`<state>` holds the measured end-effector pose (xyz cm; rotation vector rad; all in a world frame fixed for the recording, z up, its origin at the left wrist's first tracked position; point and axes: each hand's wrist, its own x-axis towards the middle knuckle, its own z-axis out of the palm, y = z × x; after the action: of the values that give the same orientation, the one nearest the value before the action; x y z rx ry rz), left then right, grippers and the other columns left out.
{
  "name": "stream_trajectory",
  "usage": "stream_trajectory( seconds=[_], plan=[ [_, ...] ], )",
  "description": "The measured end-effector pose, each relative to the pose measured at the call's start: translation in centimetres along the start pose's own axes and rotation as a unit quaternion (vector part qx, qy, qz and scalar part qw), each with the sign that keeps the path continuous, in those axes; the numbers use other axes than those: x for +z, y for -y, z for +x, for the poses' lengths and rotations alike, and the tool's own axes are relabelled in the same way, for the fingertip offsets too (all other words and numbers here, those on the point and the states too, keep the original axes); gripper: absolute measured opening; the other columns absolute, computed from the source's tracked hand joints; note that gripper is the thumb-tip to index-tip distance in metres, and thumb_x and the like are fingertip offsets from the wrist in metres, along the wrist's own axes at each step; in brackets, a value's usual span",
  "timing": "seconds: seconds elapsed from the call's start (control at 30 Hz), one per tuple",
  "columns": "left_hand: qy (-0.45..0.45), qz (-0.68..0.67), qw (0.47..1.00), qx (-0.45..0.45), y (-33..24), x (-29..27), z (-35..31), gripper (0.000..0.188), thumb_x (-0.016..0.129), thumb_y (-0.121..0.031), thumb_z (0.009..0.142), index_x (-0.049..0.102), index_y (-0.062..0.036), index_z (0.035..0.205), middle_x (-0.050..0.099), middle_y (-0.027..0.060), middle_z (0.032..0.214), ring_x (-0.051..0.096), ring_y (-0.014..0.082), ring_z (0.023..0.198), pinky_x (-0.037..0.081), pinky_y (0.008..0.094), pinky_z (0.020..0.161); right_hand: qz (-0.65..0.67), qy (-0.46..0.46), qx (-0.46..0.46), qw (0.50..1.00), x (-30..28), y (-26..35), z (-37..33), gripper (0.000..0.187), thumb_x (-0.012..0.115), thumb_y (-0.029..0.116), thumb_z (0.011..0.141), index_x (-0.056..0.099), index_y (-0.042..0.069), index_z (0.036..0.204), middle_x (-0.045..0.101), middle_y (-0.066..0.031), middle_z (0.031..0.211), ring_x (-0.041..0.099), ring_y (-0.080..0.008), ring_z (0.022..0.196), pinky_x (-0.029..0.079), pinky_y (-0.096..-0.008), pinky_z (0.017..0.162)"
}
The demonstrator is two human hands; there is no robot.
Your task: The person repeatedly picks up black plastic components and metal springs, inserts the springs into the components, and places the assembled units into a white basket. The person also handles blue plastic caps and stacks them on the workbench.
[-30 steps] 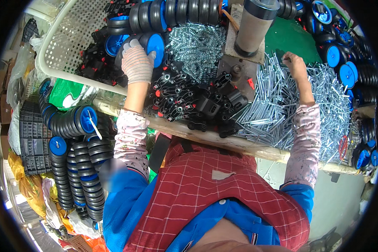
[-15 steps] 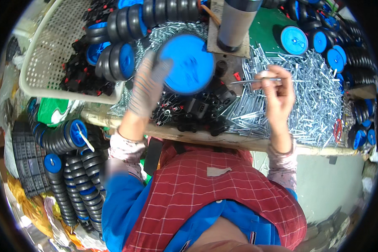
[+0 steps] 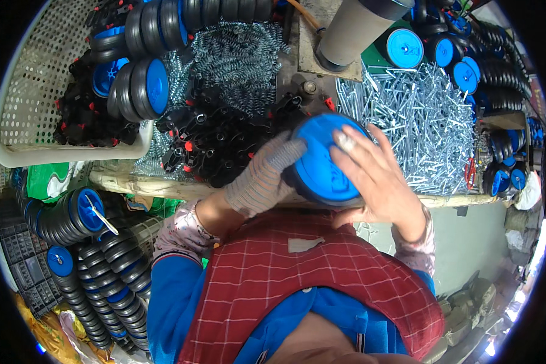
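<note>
A black-rimmed wheel with a blue face [image 3: 314, 155] is held between my hands at the table's front edge, its blue side turned up toward me. My left hand [image 3: 262, 177], in a striped knit glove, grips the wheel's left edge with the thumb on the blue face. Bare except for a white wrap on one fingertip, my right hand [image 3: 385, 185] lies over the right side, fingers across the face and thumb below the rim. The metal pin seen before is not visible now. Black plastic parts with red bits [image 3: 209, 136] lie left of the wheel.
Loose metal pins [image 3: 418, 133] are heaped on the right, springs [image 3: 236, 60] behind the black parts. A grey cylindrical post [image 3: 352, 36] rises at the back. A white perforated basket [image 3: 27, 115] stands at the left. Stacked wheels [image 3: 88, 291] fill the lower left.
The wheel has come off the pile toward my body, uncovering springs and black parts. My right hand has moved from over the pins onto the wheel; its pin is out of sight.
</note>
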<state>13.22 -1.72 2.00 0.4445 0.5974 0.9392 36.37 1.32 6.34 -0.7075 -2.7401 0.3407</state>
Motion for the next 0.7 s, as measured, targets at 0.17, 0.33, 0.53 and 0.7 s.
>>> stream_trajectory(
  seconds=[0.17, 0.33, 0.53, 0.7],
  plan=[
    [0.155, 0.499, 0.846, 0.109, -1.6, -1.5, 1.3, 0.047, 0.059, -0.042, 0.099, 0.056, -0.0041, 0.127, 0.061, 0.0146, 0.115, 0.063, 0.0265, 0.105, 0.051, 0.0405, 0.088, 0.013, -0.124, 0.057, 0.991, 2.2, -2.6, -6.7, 0.059, 0.078, 0.034, 0.076, 0.066, 0.004, 0.125, 0.07, -0.0152, 0.122, 0.063, -0.0328, 0.121, 0.036, -0.0554, 0.113],
    [-0.069, 0.853, 0.515, 0.048, -6.1, -5.3, 7.1, 0.052, 0.067, -0.042, 0.091, 0.062, -0.0012, 0.122, 0.064, 0.0227, 0.117, 0.063, 0.0396, 0.107, 0.049, 0.0437, 0.095, 0.296, -0.402, 0.382, 0.778, 6.5, -5.0, -8.4, 0.046, 0.077, 0.034, 0.088, 0.065, -0.001, 0.116, 0.066, -0.0028, 0.098, 0.056, -0.0095, 0.088, 0.045, -0.0257, 0.08],
    [-0.028, 0.786, 0.604, -0.127, -6.9, -6.4, 10.6, 0.055, 0.076, -0.035, 0.086, 0.061, 0.0042, 0.121, 0.069, 0.0214, 0.112, 0.066, 0.0297, 0.105, 0.05, 0.0395, 0.093, 0.556, -0.47, 0.358, 0.585, 10.5, -9.3, -5.1, 0.043, 0.07, 0.026, 0.095, 0.058, -0.004, 0.124, 0.065, -0.0084, 0.113, 0.064, -0.0156, 0.098, 0.052, -0.031, 0.089],
    [-0.041, 0.64, 0.767, -0.011, -6.0, -4.7, 9.2, 0.05, 0.078, -0.03, 0.086, 0.062, 0.0035, 0.119, 0.07, 0.0126, 0.103, 0.067, 0.0216, 0.094, 0.055, 0.0342, 0.083, 0.607, -0.484, 0.294, 0.557, 12.5, -9.9, -2.8, 0.036, 0.067, 0.02, 0.096, 0.058, -0.004, 0.122, 0.065, -0.0094, 0.114, 0.064, -0.0157, 0.098, 0.05, -0.0314, 0.092]
  ],
)
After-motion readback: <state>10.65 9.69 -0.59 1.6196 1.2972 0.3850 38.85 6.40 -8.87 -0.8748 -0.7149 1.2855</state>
